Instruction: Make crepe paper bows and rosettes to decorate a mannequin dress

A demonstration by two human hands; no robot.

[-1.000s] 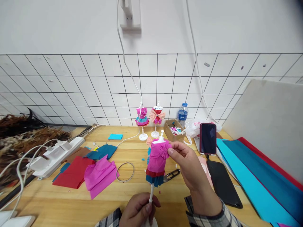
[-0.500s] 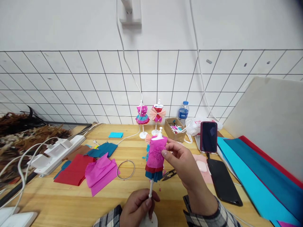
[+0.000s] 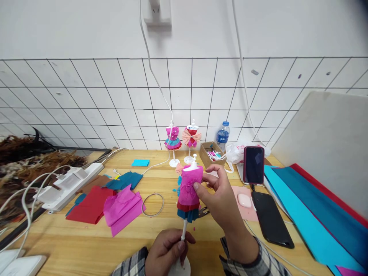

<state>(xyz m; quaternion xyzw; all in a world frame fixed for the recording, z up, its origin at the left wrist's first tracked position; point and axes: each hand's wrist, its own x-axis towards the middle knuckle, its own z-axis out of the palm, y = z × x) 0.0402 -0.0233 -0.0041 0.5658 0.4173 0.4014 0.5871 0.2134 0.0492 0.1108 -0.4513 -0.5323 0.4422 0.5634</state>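
Note:
A small white dress form (image 3: 193, 165) stands slightly tilted, dressed in a magenta crepe-paper dress (image 3: 189, 182) with red and teal ruffles at the hem. My left hand (image 3: 168, 249) is closed around its thin white pole, just above the round white base (image 3: 181, 268). At the dress's right side, my right hand (image 3: 220, 195) pinches the magenta bodice, thumb on the gathered front and the other fingers at the side edge. Part of a peach bow (image 3: 179, 168) shows behind the form. Thread snips (image 3: 203, 212) lie partly hidden behind the dress.
Two more dressed forms (image 3: 173, 142) stand at the back beside a cardboard box (image 3: 211, 161) and a water bottle (image 3: 223, 136). A metal ring (image 3: 153, 194), red paper (image 3: 89, 207) and magenta paper (image 3: 123, 211) lie left. Phones (image 3: 271, 218) and long paper sheets (image 3: 310, 207) lie right.
My right thumb has slid slightly left on the magenta bodice, and its fingers have curled more. The left hand keeps its grip on the pole.

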